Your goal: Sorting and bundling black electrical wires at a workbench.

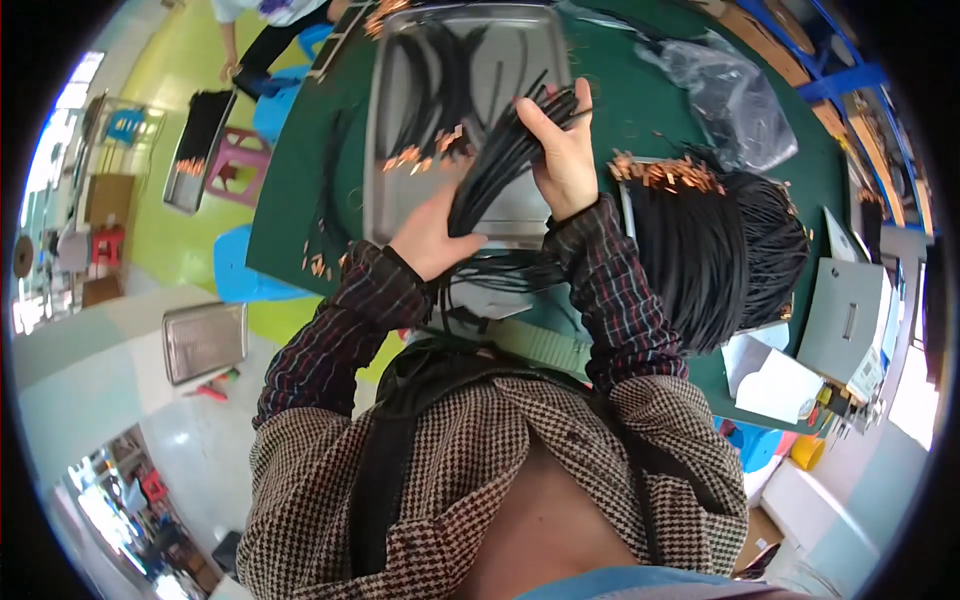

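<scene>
Counted from left to right, with two bare hands and four metal trays in view: at ten o'clock, one narrow grey metal tray (181,193), loaded with black cables (205,120) with copper-coloured ends; at nine, one rectangular silvery metal tray (205,343), well apart from the table; at ten again, one pink plastic stool (237,165); at nine, one blue plastic stool (245,262), against one dark green table (288,215); on the tabletop, at ten, one thin loose bunch of black cables (333,175); at twelve, one large rectangular metal tray (385,190), containing several bunches of black copper-ended cables (430,90), too overlapped to count; at eleven, left hand (428,235), closed around the lower end of one thick bundle of black cables (500,155); at twelve, that bundle, held over the large tray, slanting up to the right; at one, right hand (565,165), gripping the upper end, thumb across the front; between two and three, one metal tray (628,208), heaped with black cables (690,260), copper-coloured ends mostly toward the far side; at two, one clear plastic bag (735,95); at three, one grey box (843,310).
</scene>
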A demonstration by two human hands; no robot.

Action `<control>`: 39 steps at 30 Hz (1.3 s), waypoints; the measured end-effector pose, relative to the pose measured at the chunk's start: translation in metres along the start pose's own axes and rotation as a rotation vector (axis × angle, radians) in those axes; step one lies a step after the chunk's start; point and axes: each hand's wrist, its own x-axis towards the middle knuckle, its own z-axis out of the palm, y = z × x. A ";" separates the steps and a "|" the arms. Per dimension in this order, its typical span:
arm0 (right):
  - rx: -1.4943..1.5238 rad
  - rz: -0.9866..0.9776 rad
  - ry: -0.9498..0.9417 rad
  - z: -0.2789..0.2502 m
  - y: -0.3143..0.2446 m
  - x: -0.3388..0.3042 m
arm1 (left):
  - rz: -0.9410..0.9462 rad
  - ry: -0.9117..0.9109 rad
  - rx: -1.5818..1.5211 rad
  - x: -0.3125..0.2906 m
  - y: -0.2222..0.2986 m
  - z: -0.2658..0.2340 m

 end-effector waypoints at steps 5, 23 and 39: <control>0.252 0.335 -0.041 0.074 0.069 -0.044 | -0.343 -0.256 -0.494 -0.082 -0.022 -0.059; -0.597 0.266 -0.908 0.306 0.205 -0.043 | -0.444 -0.350 -0.884 -0.218 -0.188 -0.276; -0.537 -0.172 -0.362 0.327 0.261 0.064 | -0.404 -0.682 -0.756 -0.076 -0.264 -0.375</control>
